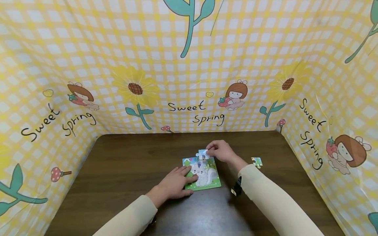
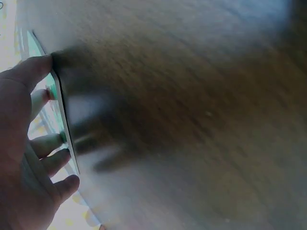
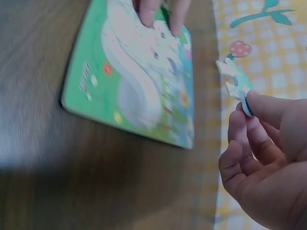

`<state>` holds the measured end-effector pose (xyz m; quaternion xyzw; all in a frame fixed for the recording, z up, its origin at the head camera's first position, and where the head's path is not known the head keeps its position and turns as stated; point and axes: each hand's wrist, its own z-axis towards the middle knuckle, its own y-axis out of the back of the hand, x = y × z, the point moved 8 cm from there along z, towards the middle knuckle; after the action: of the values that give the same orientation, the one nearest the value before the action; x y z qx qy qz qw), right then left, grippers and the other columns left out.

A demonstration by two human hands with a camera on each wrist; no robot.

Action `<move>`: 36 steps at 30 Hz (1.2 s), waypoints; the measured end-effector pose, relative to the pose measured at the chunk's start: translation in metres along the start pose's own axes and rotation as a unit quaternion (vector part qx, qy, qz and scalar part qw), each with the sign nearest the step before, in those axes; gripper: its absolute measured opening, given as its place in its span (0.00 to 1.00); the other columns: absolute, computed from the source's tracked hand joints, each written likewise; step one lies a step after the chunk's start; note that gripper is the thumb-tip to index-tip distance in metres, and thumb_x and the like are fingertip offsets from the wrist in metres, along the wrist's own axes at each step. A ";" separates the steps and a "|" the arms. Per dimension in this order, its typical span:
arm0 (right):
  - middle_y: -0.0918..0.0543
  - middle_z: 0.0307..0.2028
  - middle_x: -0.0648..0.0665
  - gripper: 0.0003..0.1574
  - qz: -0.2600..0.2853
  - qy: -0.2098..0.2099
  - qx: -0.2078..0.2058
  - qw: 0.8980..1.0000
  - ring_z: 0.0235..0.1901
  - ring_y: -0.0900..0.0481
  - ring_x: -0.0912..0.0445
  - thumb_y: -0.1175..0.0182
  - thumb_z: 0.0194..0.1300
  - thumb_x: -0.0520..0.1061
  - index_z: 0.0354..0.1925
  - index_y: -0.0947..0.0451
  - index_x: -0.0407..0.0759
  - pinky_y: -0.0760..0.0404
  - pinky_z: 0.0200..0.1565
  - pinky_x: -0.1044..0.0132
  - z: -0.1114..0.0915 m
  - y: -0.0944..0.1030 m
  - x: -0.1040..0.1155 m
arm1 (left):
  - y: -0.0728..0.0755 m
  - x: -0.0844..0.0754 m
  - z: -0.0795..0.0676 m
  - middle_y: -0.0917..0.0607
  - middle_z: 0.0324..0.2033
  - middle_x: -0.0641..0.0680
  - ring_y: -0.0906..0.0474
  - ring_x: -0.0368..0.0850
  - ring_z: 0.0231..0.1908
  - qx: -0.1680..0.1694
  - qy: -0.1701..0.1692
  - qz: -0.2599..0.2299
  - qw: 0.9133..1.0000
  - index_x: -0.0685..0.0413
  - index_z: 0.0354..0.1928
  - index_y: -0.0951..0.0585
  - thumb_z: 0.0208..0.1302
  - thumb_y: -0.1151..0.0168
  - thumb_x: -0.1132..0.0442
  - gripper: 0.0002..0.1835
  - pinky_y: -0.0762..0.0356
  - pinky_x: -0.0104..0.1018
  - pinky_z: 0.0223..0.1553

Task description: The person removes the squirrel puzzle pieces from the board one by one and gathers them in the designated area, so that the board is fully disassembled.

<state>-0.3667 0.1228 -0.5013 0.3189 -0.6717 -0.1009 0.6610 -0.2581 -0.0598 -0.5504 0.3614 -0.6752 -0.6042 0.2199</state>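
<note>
A square puzzle board (image 1: 211, 182) with a white squirrel-like animal on a green ground lies on the table. My left hand (image 1: 174, 183) rests on its left side, fingers spread over the picture and thumb by the lower left corner. From the left wrist view, that hand (image 2: 24, 124) lies along the board's edge. Over the board's far edge, my right hand (image 1: 223, 151) pinches a puzzle piece (image 1: 202, 153) between thumb and fingers. The right wrist view has this piece (image 3: 238, 80) tilted at the fingertips, apart from the board (image 3: 96, 103).
Another puzzle piece (image 1: 257, 161), green and blue, lies on the brown table (image 1: 133, 160) to the right, beyond the right sleeve (image 1: 265, 193). A yellow checked cloth (image 1: 189, 78) with printed flowers and lettering stands around the table's back and sides.
</note>
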 end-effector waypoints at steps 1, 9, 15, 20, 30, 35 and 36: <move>0.15 0.33 0.45 0.07 -0.001 0.005 0.001 1.000 0.38 0.17 0.43 0.33 0.69 0.42 0.43 0.13 0.42 0.21 0.35 0.63 -0.002 0.004 0.002 | 0.000 0.001 -0.001 0.36 0.77 0.58 0.41 0.58 0.77 0.001 0.000 -0.006 1.000 0.26 0.76 0.32 0.71 0.43 0.34 0.33 0.39 0.61 0.72; 0.13 0.35 0.44 0.08 -0.001 0.021 0.006 1.000 0.39 0.15 0.43 0.34 0.71 0.44 0.46 0.13 0.44 0.19 0.38 0.59 -0.016 0.043 -0.003 | -0.002 0.005 -0.007 0.39 0.79 0.58 0.43 0.58 0.78 0.002 -0.017 -0.040 0.999 0.26 0.76 0.33 0.72 0.42 0.37 0.33 0.42 0.60 0.74; 0.13 0.37 0.41 0.11 -0.007 0.007 -0.011 1.000 0.40 0.16 0.41 0.34 0.72 0.46 0.47 0.14 0.42 0.17 0.39 0.52 -0.029 0.076 -0.027 | -0.005 0.005 -0.010 0.40 0.79 0.57 0.45 0.59 0.79 -0.008 -0.022 -0.061 0.998 0.28 0.76 0.33 0.72 0.41 0.39 0.32 0.39 0.62 0.72; 0.12 0.36 0.39 0.12 -0.021 -0.007 -0.027 0.999 0.39 0.15 0.40 0.34 0.71 0.45 0.46 0.14 0.38 0.17 0.37 0.54 -0.037 0.100 -0.049 | -0.003 0.006 -0.014 0.38 0.78 0.58 0.45 0.60 0.78 -0.016 -0.028 -0.070 0.997 0.32 0.75 0.30 0.72 0.39 0.41 0.32 0.37 0.60 0.71; 0.12 0.35 0.43 0.09 -0.079 -0.029 -0.009 0.996 0.37 0.16 0.43 0.34 0.71 0.44 0.44 0.12 0.39 0.20 0.37 0.56 -0.044 0.114 -0.081 | 0.002 0.007 -0.019 0.37 0.78 0.58 0.44 0.60 0.78 -0.019 -0.041 -0.078 0.996 0.36 0.75 0.29 0.71 0.36 0.44 0.32 0.37 0.59 0.72; 0.12 0.33 0.43 0.08 -0.129 -0.021 0.007 0.991 0.33 0.16 0.49 0.33 0.70 0.42 0.41 0.12 0.38 0.21 0.34 0.60 -0.043 0.113 -0.089 | 0.003 0.006 -0.019 0.37 0.78 0.58 0.43 0.60 0.78 -0.023 -0.042 -0.079 0.996 0.37 0.75 0.28 0.71 0.35 0.45 0.32 0.36 0.60 0.71; 0.12 0.32 0.43 0.07 -0.137 -0.019 0.011 0.990 0.32 0.17 0.50 0.33 0.69 0.42 0.40 0.12 0.38 0.21 0.33 0.61 -0.043 0.113 -0.091 | 0.003 0.006 -0.020 0.37 0.78 0.58 0.43 0.60 0.78 -0.023 -0.042 -0.078 0.996 0.37 0.74 0.28 0.70 0.35 0.45 0.32 0.36 0.60 0.71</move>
<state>-0.3660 0.2737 -0.5089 0.4129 -0.6350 -0.1894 0.6248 -0.2479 -0.0771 -0.5451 0.3826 -0.6394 -0.6494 0.1518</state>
